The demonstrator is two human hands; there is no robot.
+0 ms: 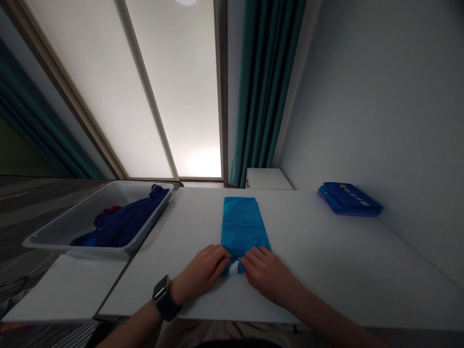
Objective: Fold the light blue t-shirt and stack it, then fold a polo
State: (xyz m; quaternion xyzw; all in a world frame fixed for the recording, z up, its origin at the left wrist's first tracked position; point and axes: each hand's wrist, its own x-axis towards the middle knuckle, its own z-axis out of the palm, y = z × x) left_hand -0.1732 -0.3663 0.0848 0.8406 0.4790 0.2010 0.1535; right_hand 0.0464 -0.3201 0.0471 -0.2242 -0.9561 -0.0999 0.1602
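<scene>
A bright blue cloth (242, 222), folded into a long narrow strip, lies flat on the white table in front of me. A white patch shows at its near end, between my hands. My left hand (208, 265) has its fingers curled over the near left corner of the cloth. At the near right corner, my right hand (266, 271) grips the cloth the same way. Both thumbs are close to the near edge, and the fingertips are partly hidden. I wear a dark watch (166, 296) on my left wrist.
A translucent plastic bin (47, 237) holding dark blue clothing (123, 224) stands on the left. On the right, a stack of folded blue cloths (350, 198) rests on the white table (311, 270) by the wall. A white cabinet (268, 179) stands beyond the far edge.
</scene>
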